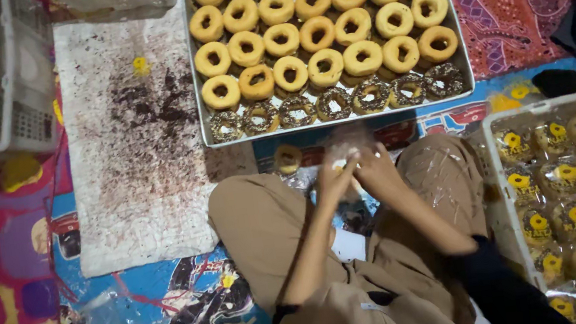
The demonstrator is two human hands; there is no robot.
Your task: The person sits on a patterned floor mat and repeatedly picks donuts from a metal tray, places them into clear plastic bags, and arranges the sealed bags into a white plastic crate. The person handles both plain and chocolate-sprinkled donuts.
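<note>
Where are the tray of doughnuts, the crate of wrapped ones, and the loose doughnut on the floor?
Tray (196, 85), head view, left rim.
Crate (499, 180), head view, left wall.
Loose doughnut (288, 159), head view, its top.

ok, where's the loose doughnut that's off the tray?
Head view, centre: the lone doughnut lies on the mat just below the tray, left of the left hand.

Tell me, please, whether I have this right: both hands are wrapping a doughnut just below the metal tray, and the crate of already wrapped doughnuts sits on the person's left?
Not quite. In the head view the crate of wrapped doughnuts sits on the person's right, not the left. The rest holds: the left hand and right hand meet over a doughnut in clear wrap, just below the metal tray.
</note>
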